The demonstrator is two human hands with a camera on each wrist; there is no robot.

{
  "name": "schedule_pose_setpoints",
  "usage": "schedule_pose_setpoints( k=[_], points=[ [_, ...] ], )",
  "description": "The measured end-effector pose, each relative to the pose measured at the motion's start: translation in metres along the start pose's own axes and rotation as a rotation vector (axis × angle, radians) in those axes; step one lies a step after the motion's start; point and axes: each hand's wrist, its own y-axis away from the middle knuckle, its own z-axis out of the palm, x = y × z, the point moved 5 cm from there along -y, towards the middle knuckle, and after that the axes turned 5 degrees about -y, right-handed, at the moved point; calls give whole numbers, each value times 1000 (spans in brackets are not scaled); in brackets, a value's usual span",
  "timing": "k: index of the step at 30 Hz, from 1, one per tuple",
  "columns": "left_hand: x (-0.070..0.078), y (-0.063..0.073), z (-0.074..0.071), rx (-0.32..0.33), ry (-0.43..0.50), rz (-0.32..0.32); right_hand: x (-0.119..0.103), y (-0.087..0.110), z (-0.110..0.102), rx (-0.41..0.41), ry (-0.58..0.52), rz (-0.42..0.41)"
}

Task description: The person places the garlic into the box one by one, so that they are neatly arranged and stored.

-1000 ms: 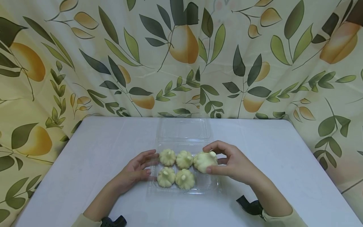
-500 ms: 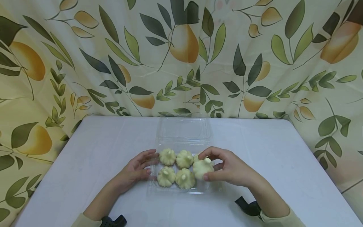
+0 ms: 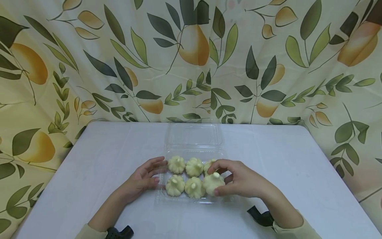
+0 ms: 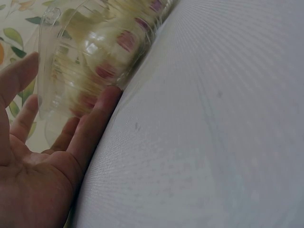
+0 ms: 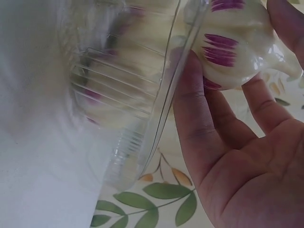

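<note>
A clear plastic clamshell box (image 3: 195,200) stands with its lid (image 3: 194,135) folded back at the far side. Several cream garlic bulbs (image 3: 176,165) sit inside in two rows, stems up. My right hand (image 3: 243,179) holds another garlic bulb (image 3: 213,184) at the box's front right corner, thumb and fingers around its sides. Purple streaks mark that bulb in the right wrist view, where it shows above the box's rim (image 5: 164,90). My left hand (image 3: 143,177) rests against the box's left side, fingers extended; the left wrist view shows its fingertips at the clear wall (image 4: 71,85).
A white-covered table (image 3: 119,142) lies beneath the box. Behind it hangs a curtain (image 3: 191,79) printed with leaves and fruit. Black wrist straps (image 3: 261,216) sit by both sleeves, near the table's front.
My right hand has carried its garlic bulb toward me and lowered it from the back right to the front right of the box, uncovering a bulb behind. The left hand stays put.
</note>
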Motion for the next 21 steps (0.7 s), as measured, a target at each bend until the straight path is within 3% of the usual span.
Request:
schedule_pose_setpoints(
  k=[13, 21],
  points=[
    [-1, 0, 0, -5, 10, 9, 1, -1, 2, -20, 69, -26],
    [0, 0, 0, -1, 6, 3, -1, 0, 5, -5, 186, -31]
  ],
)
